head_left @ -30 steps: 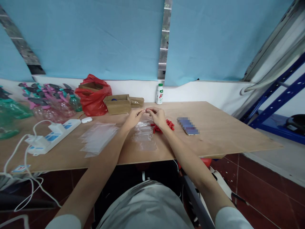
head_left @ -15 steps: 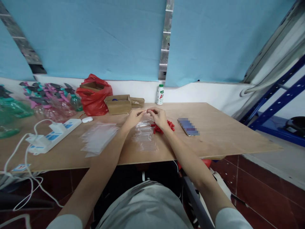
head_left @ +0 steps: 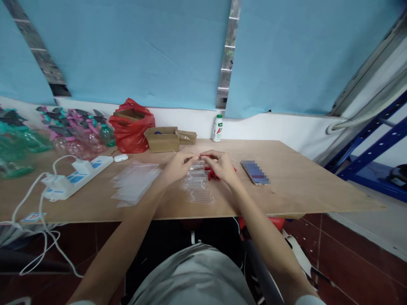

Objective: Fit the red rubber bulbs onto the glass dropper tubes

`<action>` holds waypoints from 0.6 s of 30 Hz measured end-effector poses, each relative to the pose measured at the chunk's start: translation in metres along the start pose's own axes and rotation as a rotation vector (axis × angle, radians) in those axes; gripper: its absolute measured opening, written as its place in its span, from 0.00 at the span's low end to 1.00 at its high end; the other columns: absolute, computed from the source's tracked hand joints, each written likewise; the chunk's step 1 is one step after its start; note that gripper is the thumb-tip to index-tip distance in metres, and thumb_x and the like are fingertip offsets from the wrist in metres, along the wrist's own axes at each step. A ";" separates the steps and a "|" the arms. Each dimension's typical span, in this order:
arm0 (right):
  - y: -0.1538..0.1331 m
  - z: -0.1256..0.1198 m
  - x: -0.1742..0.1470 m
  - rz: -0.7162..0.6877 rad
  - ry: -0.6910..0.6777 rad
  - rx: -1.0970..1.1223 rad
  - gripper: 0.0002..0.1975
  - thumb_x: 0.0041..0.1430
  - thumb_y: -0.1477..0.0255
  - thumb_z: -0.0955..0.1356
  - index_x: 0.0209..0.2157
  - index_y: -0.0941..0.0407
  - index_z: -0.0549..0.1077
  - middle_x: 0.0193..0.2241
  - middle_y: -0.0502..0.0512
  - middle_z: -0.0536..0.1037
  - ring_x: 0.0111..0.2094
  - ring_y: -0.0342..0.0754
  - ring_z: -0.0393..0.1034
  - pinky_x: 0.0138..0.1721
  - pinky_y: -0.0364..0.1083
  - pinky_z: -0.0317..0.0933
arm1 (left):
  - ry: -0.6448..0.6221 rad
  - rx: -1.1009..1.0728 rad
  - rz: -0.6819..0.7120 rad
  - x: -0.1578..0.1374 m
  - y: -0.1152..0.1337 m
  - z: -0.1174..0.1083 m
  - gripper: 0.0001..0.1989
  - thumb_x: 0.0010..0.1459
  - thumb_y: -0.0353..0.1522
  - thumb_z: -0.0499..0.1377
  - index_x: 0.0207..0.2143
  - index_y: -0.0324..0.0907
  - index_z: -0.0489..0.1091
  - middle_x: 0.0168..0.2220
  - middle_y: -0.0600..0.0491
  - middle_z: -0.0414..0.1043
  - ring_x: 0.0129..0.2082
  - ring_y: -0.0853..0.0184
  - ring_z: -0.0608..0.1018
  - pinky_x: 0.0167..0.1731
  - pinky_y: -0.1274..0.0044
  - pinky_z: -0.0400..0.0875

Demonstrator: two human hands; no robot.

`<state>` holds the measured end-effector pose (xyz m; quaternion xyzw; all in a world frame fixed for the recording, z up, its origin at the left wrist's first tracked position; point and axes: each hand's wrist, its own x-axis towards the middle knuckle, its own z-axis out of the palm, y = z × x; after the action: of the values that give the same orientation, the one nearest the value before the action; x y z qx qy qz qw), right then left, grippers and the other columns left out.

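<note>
My left hand (head_left: 179, 166) and my right hand (head_left: 221, 164) meet fingertip to fingertip above the wooden table. The right fingers are closed on a small red piece (head_left: 204, 156). My left fingers are pinched together against its other side; what they hold is too small to make out. Below the hands lies a row of thin clear plastic tubes (head_left: 195, 181). A pile of small red pieces (head_left: 213, 174) sits just right of the tubes, partly covered by my right hand. Clear flat plastic bags (head_left: 136, 183) are stacked left of the tubes, beside my left forearm.
A phone (head_left: 255, 173) lies at the right. Along the back stand a white bottle (head_left: 218, 128), a cardboard box (head_left: 163, 140) and a red plastic bag (head_left: 135, 133). Spray bottles (head_left: 76, 142), a white case (head_left: 121, 158) and a power strip (head_left: 78, 180) with cables occupy the left.
Both hands have come slightly lower and nearer to my body, still joined at the fingertips. The whole view has shifted a little as my head moved.
</note>
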<state>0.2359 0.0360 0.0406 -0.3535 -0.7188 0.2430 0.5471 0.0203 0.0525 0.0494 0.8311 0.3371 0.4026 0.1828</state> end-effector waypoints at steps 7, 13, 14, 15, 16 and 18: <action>-0.020 0.019 -0.049 0.035 0.099 0.032 0.10 0.67 0.63 0.74 0.43 0.50 0.88 0.39 0.56 0.89 0.40 0.56 0.84 0.46 0.52 0.76 | 0.085 -0.055 -0.053 -0.056 0.026 0.014 0.19 0.75 0.43 0.54 0.49 0.47 0.84 0.44 0.51 0.86 0.43 0.56 0.84 0.48 0.66 0.78; -0.018 0.028 -0.052 -0.003 0.138 -0.011 0.09 0.67 0.64 0.74 0.44 0.48 0.88 0.44 0.56 0.89 0.46 0.58 0.84 0.51 0.55 0.76 | 0.152 -0.036 -0.102 -0.064 0.017 0.022 0.18 0.75 0.43 0.55 0.48 0.48 0.83 0.45 0.51 0.86 0.44 0.56 0.85 0.48 0.64 0.78; -0.019 0.028 -0.051 -0.009 0.148 -0.018 0.09 0.67 0.64 0.74 0.44 0.48 0.88 0.44 0.56 0.89 0.46 0.58 0.84 0.51 0.55 0.76 | 0.162 -0.038 -0.106 -0.064 0.017 0.022 0.17 0.75 0.43 0.56 0.48 0.49 0.83 0.45 0.51 0.86 0.44 0.56 0.85 0.48 0.64 0.79; -0.019 0.028 -0.051 -0.015 0.160 -0.022 0.08 0.67 0.64 0.74 0.44 0.48 0.88 0.43 0.56 0.89 0.45 0.58 0.85 0.51 0.55 0.76 | 0.181 -0.042 -0.106 -0.064 0.016 0.022 0.16 0.74 0.42 0.57 0.48 0.49 0.83 0.46 0.51 0.86 0.44 0.56 0.85 0.48 0.65 0.79; -0.018 0.028 -0.051 -0.021 0.170 -0.023 0.08 0.66 0.64 0.75 0.43 0.47 0.88 0.43 0.56 0.89 0.45 0.58 0.85 0.51 0.55 0.76 | 0.204 -0.047 -0.103 -0.064 0.016 0.023 0.14 0.73 0.42 0.58 0.48 0.50 0.84 0.46 0.52 0.86 0.44 0.56 0.86 0.48 0.65 0.79; -0.017 0.028 -0.051 -0.030 0.176 -0.017 0.08 0.66 0.65 0.75 0.43 0.47 0.88 0.43 0.55 0.89 0.45 0.58 0.85 0.51 0.55 0.76 | 0.258 -0.056 -0.087 -0.064 0.013 0.024 0.13 0.72 0.41 0.61 0.48 0.50 0.85 0.47 0.51 0.86 0.45 0.56 0.86 0.49 0.64 0.80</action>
<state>0.2121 -0.0132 0.0142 -0.3672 -0.6752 0.1965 0.6088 0.0162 -0.0023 0.0070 0.7517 0.3823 0.5070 0.1784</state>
